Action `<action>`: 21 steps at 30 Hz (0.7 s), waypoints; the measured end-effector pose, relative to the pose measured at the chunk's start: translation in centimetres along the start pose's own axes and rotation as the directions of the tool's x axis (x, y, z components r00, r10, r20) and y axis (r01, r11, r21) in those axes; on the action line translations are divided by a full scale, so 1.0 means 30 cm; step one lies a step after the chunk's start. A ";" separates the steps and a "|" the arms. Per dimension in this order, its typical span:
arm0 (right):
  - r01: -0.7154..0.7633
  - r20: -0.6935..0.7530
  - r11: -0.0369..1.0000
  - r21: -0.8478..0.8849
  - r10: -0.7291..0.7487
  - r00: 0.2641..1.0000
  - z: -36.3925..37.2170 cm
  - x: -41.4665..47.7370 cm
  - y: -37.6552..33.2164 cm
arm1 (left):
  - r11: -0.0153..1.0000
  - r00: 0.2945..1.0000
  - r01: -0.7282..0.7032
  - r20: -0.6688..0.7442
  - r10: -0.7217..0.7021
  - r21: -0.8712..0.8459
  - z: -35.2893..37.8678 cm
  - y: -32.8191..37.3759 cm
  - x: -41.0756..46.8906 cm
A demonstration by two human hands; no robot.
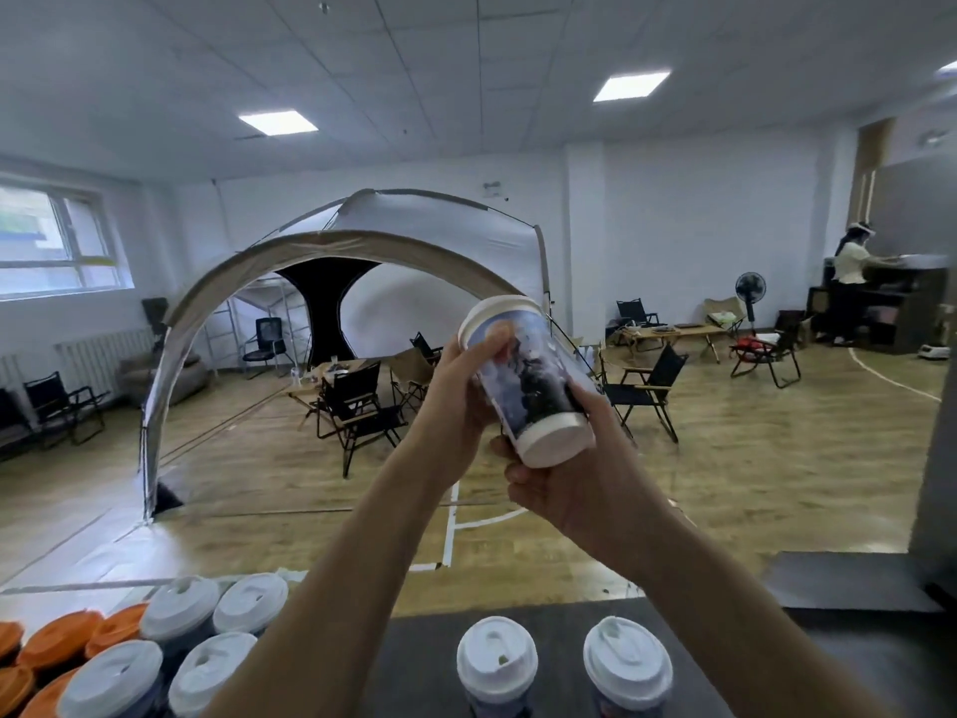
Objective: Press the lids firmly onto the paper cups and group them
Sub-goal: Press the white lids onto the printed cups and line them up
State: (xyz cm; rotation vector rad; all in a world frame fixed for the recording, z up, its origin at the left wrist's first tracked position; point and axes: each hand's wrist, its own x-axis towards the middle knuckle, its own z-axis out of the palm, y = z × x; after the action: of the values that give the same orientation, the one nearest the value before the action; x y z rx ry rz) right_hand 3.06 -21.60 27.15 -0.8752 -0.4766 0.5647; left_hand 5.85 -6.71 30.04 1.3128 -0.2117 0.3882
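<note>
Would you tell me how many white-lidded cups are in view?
7 white-lidded cups: one held between left hand and right hand, four grouped at the left, two on the dark counter. More may hide behind the left arm.

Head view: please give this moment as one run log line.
paper cup: lifted, tilted | left hand: grips lid end | right hand: grips base | lidded cups: stand on counter

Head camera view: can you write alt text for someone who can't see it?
A left hand and right hand grip a tilted paper cup in the air; white-lidded cups stand on a dark table below, a large tent behind.
</note>
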 end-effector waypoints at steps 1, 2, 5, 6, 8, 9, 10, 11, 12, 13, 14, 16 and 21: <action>-0.015 0.026 0.999 0.036 0.014 1.000 -0.002 -0.001 -0.004 | 1.000 1.000 0.004 0.008 -0.004 -0.020 0.005 0.004 0.001; -0.022 0.039 0.999 0.042 0.020 0.999 -0.008 -0.002 -0.006 | 1.000 1.000 -0.006 -0.003 0.006 -0.022 0.012 0.008 -0.001; -0.013 0.065 1.000 0.006 0.012 0.998 -0.029 -0.002 -0.007 | 0.999 0.999 -0.036 -0.033 0.035 -0.014 0.030 0.005 -0.005; -0.002 0.070 1.000 -0.002 0.002 0.998 -0.033 -0.005 -0.007 | 0.999 0.999 -0.042 -0.033 0.042 0.000 0.033 0.000 -0.007; 0.053 0.044 0.997 -0.063 -0.050 0.998 -0.043 -0.009 -0.008 | 0.994 0.995 -0.087 -0.042 0.090 0.063 0.041 -0.012 -0.012; 0.088 0.010 0.990 -0.114 -0.087 0.996 -0.046 -0.009 -0.007 | 0.988 0.991 -0.116 -0.049 0.121 0.099 0.042 -0.018 -0.013; 0.118 -0.029 0.980 -0.162 -0.124 0.992 -0.052 -0.006 -0.007 | 0.980 0.987 -0.140 -0.061 0.150 0.139 0.043 -0.025 -0.011; 0.138 -0.066 0.969 -0.204 -0.155 0.986 -0.057 -0.004 -0.007 | 0.973 0.983 -0.156 -0.067 0.169 0.167 0.046 -0.029 -0.011; 0.144 -0.093 0.962 -0.230 -0.170 0.981 -0.060 -0.003 -0.007 | 0.972 0.984 -0.153 -0.062 0.167 0.180 0.045 -0.034 -0.010; 0.139 -0.091 0.966 -0.220 -0.162 0.983 -0.062 -0.004 -0.007 | 0.979 0.989 -0.131 -0.046 0.140 0.159 0.044 -0.037 -0.009; 0.117 -0.063 0.978 -0.173 -0.130 0.990 -0.060 -0.008 -0.008 | 0.989 0.995 -0.092 -0.026 0.096 0.112 0.041 -0.036 -0.010; 0.032 0.007 0.998 -0.050 -0.032 0.999 -0.051 -0.023 -0.012 | 1.000 1.000 -0.021 0.013 0.021 0.023 0.034 -0.027 -0.010; 0.003 0.058 0.999 -0.041 -0.001 0.998 -0.042 -0.043 -0.008 | 1.000 0.999 -0.030 0.021 0.030 0.005 0.028 -0.030 -0.015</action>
State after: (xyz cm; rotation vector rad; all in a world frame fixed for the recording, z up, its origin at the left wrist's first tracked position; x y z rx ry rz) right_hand 2.91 -23.28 26.45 -0.8997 -0.5433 0.5808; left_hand 5.87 -7.79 29.27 1.3210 -0.2479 0.4008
